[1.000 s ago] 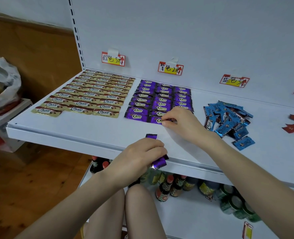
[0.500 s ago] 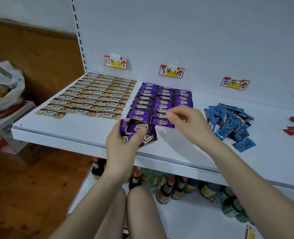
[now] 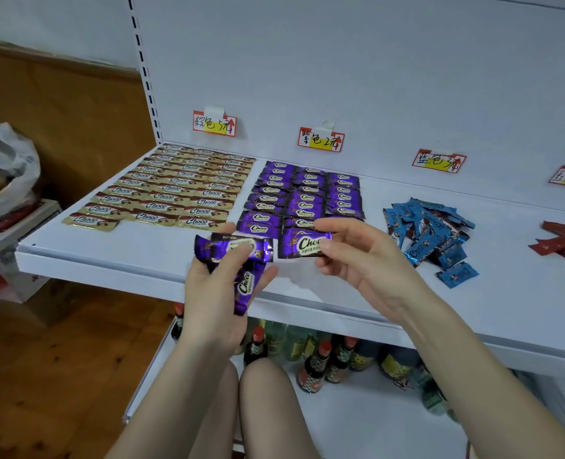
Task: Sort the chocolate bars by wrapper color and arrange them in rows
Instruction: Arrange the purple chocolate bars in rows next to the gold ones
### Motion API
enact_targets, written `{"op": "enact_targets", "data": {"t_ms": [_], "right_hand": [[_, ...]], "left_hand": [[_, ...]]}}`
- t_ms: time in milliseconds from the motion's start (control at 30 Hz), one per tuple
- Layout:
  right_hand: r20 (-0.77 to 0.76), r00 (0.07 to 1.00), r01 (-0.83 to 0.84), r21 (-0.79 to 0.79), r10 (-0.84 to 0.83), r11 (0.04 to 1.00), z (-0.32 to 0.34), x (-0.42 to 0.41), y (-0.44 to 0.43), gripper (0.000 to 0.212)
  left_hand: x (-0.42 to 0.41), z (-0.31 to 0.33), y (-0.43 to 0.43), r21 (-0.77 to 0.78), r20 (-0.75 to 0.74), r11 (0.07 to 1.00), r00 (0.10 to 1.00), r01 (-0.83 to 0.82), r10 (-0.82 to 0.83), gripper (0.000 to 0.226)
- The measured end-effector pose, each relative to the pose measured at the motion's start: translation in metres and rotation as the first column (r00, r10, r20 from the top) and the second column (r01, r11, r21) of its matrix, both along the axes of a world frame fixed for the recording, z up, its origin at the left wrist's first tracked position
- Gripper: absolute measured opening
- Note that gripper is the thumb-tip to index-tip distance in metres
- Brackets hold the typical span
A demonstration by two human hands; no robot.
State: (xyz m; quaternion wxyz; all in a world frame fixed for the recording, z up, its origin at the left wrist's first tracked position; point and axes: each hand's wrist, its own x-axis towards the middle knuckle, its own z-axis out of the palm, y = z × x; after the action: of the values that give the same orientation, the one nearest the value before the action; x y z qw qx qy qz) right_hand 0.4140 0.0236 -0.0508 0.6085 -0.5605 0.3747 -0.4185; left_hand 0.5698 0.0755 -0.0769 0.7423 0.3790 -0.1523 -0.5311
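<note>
My left hand grips a small bunch of purple chocolate bars above the front edge of the white shelf. My right hand pinches a single purple bar by its right end, just right of the bunch. Behind both hands lie the purple bars in rows under the purple label. Gold bars in rows fill the shelf's left part. A loose heap of blue bars lies to the right, and red bars lie at the far right edge.
Price labels hang on the shelf's back panel. Bottles stand on the lower shelf under my hands. A white plastic bag sits on boxes at the left, above a wooden floor. My knees are below.
My left hand rose from the shelf's front edge and turned up, showing its purple bars. My right hand left the purple rows and now holds one purple bar beside the bunch.
</note>
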Motion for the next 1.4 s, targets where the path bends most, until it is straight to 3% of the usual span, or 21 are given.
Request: {"op": "enact_targets", "data": {"t_ms": [100, 200, 267, 333, 400, 467, 633, 800, 933, 1200, 1400], "right_hand": [[0.024, 0.998, -0.062, 0.046, 0.061, 0.997, 0.001, -0.003, 0.002, 0.019], [-0.087, 0.994, -0.066, -0.001, 0.065, 0.998, -0.002, -0.005, 0.003, 0.017], [-0.252, 0.968, -0.046, -0.162, 0.004, 0.986, -0.005, -0.009, 0.002, 0.018], [-0.416, 0.9, -0.057, -0.41, -0.131, 0.91, -0.009, -0.016, 0.001, 0.023], [-0.471, 0.856, -0.13, -0.593, -0.212, 0.795, -0.011, -0.023, 0.0, 0.021], [-0.492, 0.84, -0.194, -0.667, -0.23, 0.719, -0.016, -0.029, -0.004, 0.018], [-0.552, 0.77, -0.136, -0.633, -0.321, 0.762, -0.019, -0.055, -0.018, 0.012], [-0.75, 0.537, -0.193, -0.555, -0.386, 0.809, -0.024, -0.075, -0.032, 0.011], [-0.766, 0.482, -0.269, -0.591, -0.425, 0.76, -0.029, -0.069, -0.036, 0.014], [-0.809, 0.401, -0.259, -0.55, -0.43, 0.794, -0.028, -0.056, -0.053, 0.021], [-0.806, 0.389, -0.243, -0.556, -0.445, 0.795, -0.029, -0.052, -0.057, 0.022]], "left_hand": [[-0.005, -0.001, 0.003, -0.009, 0.077, 0.993, 0.991, 0.114, -0.113, 0.017], [-0.013, 0.0, 0.004, -0.026, 0.151, 0.979, 0.969, 0.201, -0.195, 0.021], [-0.017, -0.001, 0.003, -0.017, 0.179, 0.978, 0.963, 0.209, -0.203, 0.023], [-0.019, -0.001, 0.0, -0.001, 0.174, 0.979, 0.964, 0.203, -0.2, 0.026], [-0.022, -0.001, -0.002, 0.011, 0.17, 0.976, 0.962, 0.217, -0.216, 0.028], [-0.025, -0.002, -0.004, 0.029, 0.169, 0.971, 0.956, 0.239, -0.24, 0.025], [-0.029, -0.007, -0.006, 0.121, 0.102, 0.959, 0.957, 0.258, -0.27, 0.008], [-0.028, -0.004, -0.009, 0.156, 0.064, 0.953, 0.961, 0.258, -0.27, 0.011], [-0.032, 0.001, -0.011, 0.177, 0.066, 0.951, 0.961, 0.252, -0.267, 0.013], [-0.034, 0.004, -0.011, 0.228, 0.036, 0.943, 0.966, 0.243, -0.257, 0.018], [-0.033, 0.003, -0.01, 0.251, 0.04, 0.935, 0.963, 0.25, -0.268, 0.007]]}}
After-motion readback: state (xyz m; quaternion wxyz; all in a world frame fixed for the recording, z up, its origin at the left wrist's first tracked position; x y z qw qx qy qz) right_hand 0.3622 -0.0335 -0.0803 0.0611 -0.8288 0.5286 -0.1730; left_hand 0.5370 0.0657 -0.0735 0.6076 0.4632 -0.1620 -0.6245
